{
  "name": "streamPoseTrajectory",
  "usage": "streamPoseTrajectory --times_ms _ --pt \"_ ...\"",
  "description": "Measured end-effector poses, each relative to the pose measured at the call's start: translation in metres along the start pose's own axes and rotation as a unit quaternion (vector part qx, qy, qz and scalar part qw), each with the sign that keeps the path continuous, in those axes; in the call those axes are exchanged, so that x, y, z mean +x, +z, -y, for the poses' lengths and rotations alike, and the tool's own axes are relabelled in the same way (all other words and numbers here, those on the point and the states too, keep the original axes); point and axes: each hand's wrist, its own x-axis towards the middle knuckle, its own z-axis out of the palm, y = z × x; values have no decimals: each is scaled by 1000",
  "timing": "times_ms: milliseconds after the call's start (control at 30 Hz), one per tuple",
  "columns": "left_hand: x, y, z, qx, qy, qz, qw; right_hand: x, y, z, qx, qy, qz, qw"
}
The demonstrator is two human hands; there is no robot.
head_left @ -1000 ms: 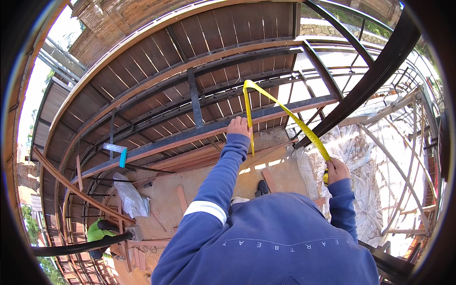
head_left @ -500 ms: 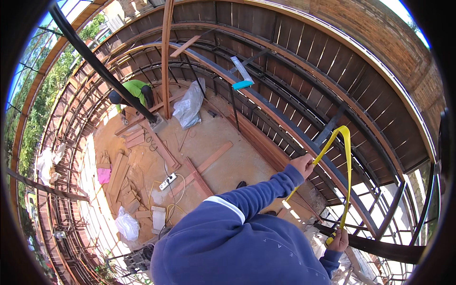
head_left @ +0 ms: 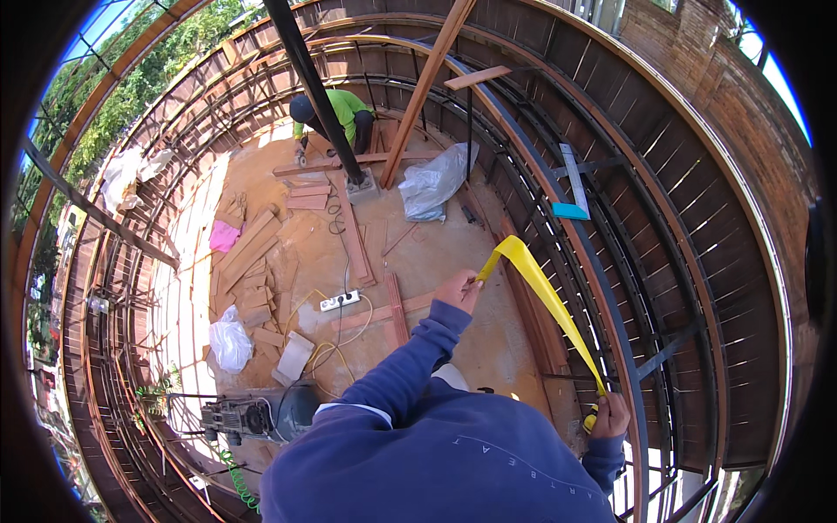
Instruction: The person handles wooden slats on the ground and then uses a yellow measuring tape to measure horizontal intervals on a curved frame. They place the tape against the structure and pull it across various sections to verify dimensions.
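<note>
My left hand (head_left: 457,289) is closed on the yellow tape (head_left: 540,283), which rises in a bent loop and runs down to my right hand (head_left: 610,412). That right hand grips the yellow tape measure's case (head_left: 591,418), partly covered by my fingers. Beside the tape runs a long curved rail (head_left: 610,328) of dark metal and reddish wood. Higher along it lies a try square (head_left: 570,209) with a silver blade and turquoise handle, and a short board (head_left: 477,77) rests across the rail farther up.
A co-worker in green (head_left: 347,112) bends near a black post (head_left: 325,118). A leaning plank (head_left: 418,105), plastic bags (head_left: 429,181), scattered wood offcuts (head_left: 247,253), a power strip (head_left: 340,300) with cables and a compressor (head_left: 293,408) share the floor (head_left: 449,357) inside the curved slatted railing (head_left: 680,305).
The view has swung left, bringing the floor, co-worker and compressor into sight. My left hand with the tape has moved from beside the rail to over the floor, and the loop has changed shape.
</note>
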Motion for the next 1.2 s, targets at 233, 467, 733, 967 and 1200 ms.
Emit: streamPoseTrajectory --times_ms 233,467,733,967,1200 --pt "119 -83 54 10 15 -58 998 150 73 75 -2 -74 -24 997" --pt "286 -109 68 124 52 25 991 279 101 137 -6 -74 -23 997" --pt "436 -58 55 200 88 76 973 419 126 138 -24 -58 -35 997" --pt "540 19 121 195 121 151 962 504 146 135 -77 -17 -35 996" --pt "591 83 161 200 169 256 930 521 173 138 -86 60 -139 985"
